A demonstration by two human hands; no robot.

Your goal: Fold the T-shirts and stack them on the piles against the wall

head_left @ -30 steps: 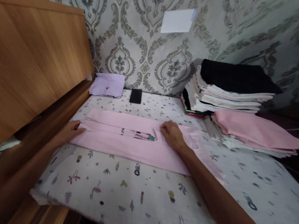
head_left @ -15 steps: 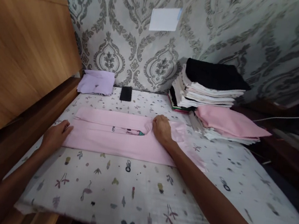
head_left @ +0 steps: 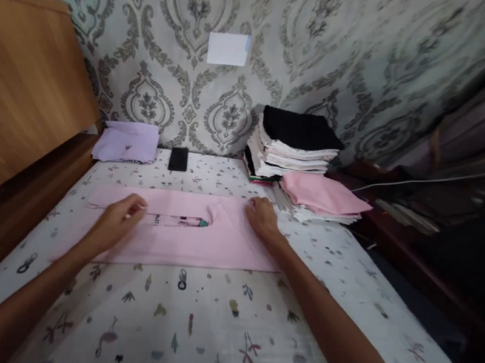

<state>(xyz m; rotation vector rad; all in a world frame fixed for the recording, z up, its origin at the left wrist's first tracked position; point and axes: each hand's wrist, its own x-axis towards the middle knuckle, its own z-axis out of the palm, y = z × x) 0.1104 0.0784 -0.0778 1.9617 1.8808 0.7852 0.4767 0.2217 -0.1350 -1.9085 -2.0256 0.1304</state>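
A pink T-shirt (head_left: 177, 246) lies folded into a long strip across the bed, its two sides meeting around a slit where a printed picture and letters show. My left hand (head_left: 119, 220) is over the strip's left part, fingers loosely bent and apart, with nothing in them. At the strip's far right corner, my right hand (head_left: 263, 217) has its fingers curled on the pink cloth near the neck end. Its thumb is mostly hidden.
A folded lilac garment (head_left: 126, 142) and a black phone-like slab (head_left: 178, 159) lie along the wall. To their right stands a tall stack of folded clothes (head_left: 293, 150), beside a lower pile topped with pink cloth (head_left: 323, 194). A wooden cabinet (head_left: 12, 90) borders the left side.
My left hand has moved from the strip's left end inward over it. My right hand has shifted from the neckline to the right end, where the rumpled cloth now lies flatter. The view has turned right.
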